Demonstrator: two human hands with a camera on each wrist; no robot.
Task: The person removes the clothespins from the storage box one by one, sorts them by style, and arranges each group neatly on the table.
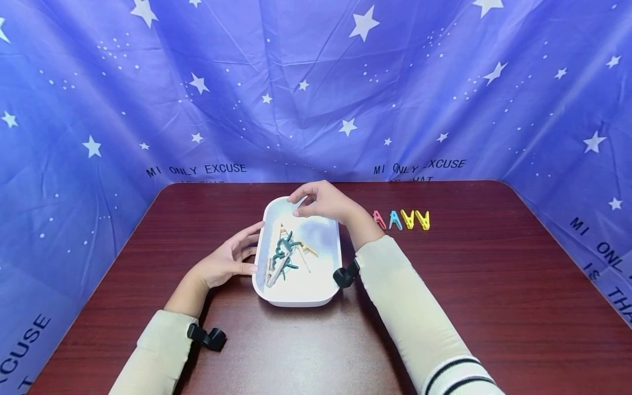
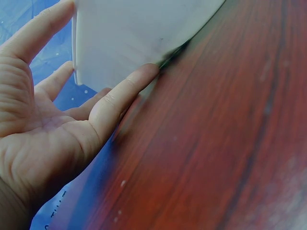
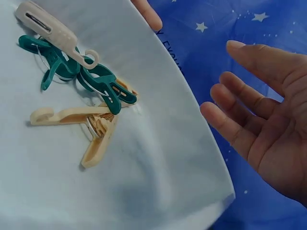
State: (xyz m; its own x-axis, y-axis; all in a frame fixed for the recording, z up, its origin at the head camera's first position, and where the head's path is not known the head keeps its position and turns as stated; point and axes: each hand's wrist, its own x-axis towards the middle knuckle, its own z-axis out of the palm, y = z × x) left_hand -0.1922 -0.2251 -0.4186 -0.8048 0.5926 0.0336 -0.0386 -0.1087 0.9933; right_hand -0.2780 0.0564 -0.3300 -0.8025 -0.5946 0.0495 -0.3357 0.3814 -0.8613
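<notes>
A white tray (image 1: 326, 241) sits on the table with several clips in it. The right wrist view shows green clips (image 3: 98, 82), a long beige clip (image 3: 57, 33) with a hooked end and a cream-yellow clip (image 3: 64, 115) among them. My left hand (image 1: 229, 260) rests its spread fingertips and thumb against the tray's left side, its fingers fairly straight in the left wrist view. Over the far end of the tray is my right hand (image 1: 326, 202), its fingers loosely bent. In the right wrist view nothing lies between those fingers.
To the right of the tray, a row of clips stands out on the dark red wooden table (image 1: 474, 285): a pink clip (image 1: 379, 219), a blue clip (image 1: 395, 220) and two yellow clips (image 1: 422, 220). A blue star-patterned curtain (image 1: 316, 109) hangs behind the table.
</notes>
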